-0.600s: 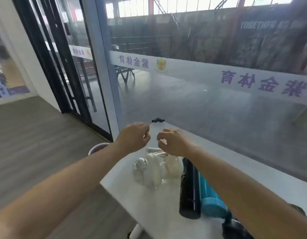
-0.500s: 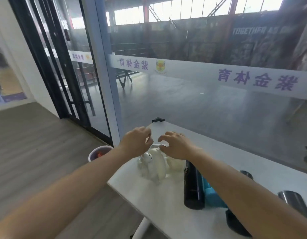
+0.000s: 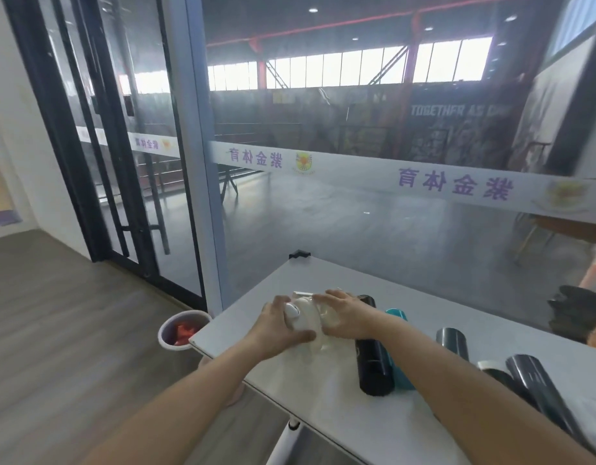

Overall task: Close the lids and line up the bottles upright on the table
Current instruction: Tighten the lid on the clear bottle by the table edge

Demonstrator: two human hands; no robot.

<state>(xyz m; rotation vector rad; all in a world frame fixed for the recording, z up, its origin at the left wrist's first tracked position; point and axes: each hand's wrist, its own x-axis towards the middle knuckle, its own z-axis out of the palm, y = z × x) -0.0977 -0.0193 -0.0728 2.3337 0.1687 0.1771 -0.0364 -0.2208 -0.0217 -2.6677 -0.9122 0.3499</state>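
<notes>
A clear bottle with a white lid [image 3: 305, 322] lies on its side near the left end of the white table [image 3: 323, 273]. My left hand [image 3: 276, 325] wraps the lid end. My right hand [image 3: 343, 313] presses on the clear body from the right. To their right a black bottle [image 3: 372, 360] lies on its side, with a teal bottle [image 3: 398, 350] lying beside it. Farther right lie a dark grey bottle [image 3: 452, 342] and two more dark bottles [image 3: 538, 387] near the table's front right.
A glass wall [image 3: 357, 213] runs right behind the table. A white bin with red scraps [image 3: 182, 328] stands on the wood floor by the table's left corner. A dark glove-like object [image 3: 574, 310] sits at the far right.
Both hands came down from above the table onto the clear bottle and now grip it. The camera view has lifted and pulled back.
</notes>
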